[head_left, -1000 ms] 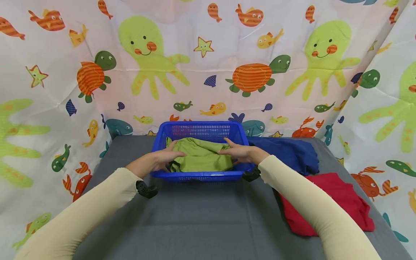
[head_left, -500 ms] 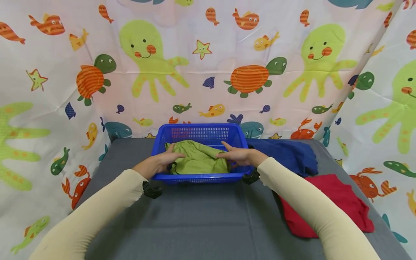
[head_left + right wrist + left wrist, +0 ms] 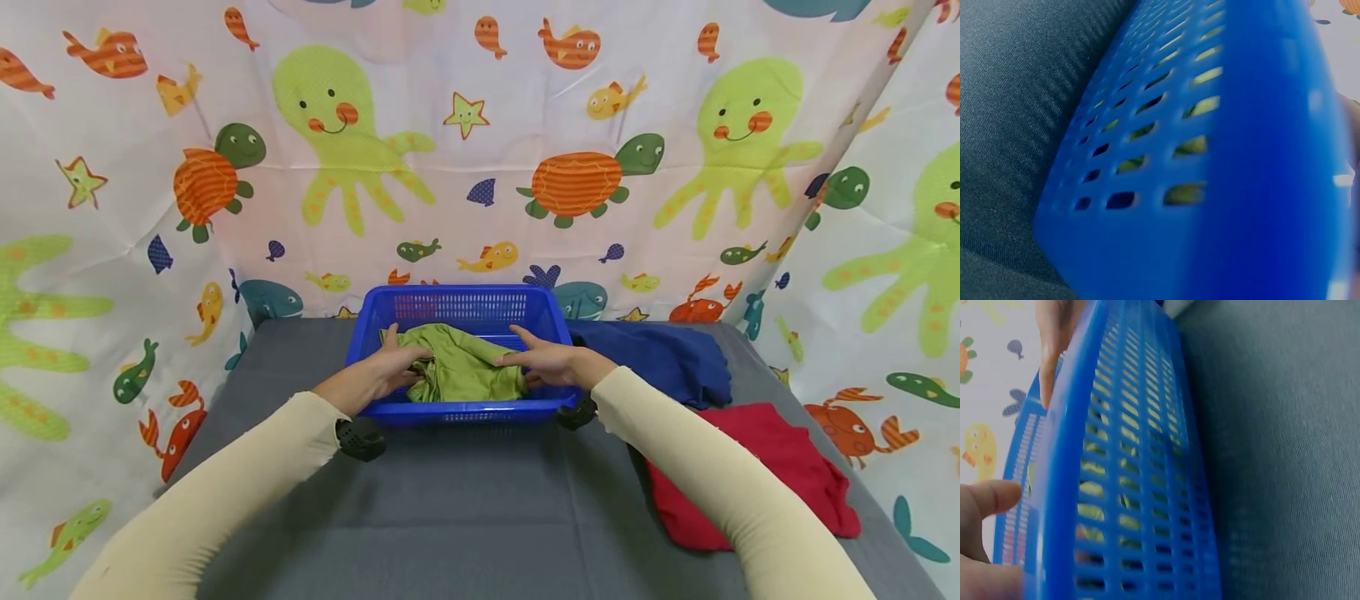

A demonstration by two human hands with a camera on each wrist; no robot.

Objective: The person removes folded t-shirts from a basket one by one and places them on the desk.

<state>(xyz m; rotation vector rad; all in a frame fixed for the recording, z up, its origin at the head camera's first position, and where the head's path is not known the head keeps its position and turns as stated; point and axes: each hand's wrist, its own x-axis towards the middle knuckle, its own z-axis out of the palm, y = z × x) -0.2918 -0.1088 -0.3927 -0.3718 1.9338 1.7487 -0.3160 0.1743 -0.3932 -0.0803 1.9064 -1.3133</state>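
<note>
A crumpled green cloth [image 3: 468,367] lies in a blue plastic basket [image 3: 465,410] with perforated walls. My left hand [image 3: 384,367] reaches over the basket's front left rim and touches the cloth's left side, thumb and forefinger spread apart. From the other side, my right hand [image 3: 551,360] touches the cloth's right end, its forefinger pointing up and away from the thumb. The lower fingers of both hands are partly hidden. In the left wrist view the basket wall [image 3: 1129,456] hides most of the cloth. The right wrist view is filled mostly by the basket wall [image 3: 1147,144].
A dark blue cloth [image 3: 660,358] lies right of the basket. Nearer, a red folded cloth [image 3: 780,475] sits under and beside the right forearm. Grey fabric [image 3: 450,500] covers the table. A curtain printed with sea animals [image 3: 465,167] hangs behind and at both sides.
My left hand has moved slightly right and deeper over the basket, and the cloth's left edge has bunched inward. The right hand has stayed nearly still at the cloth's right end.
</note>
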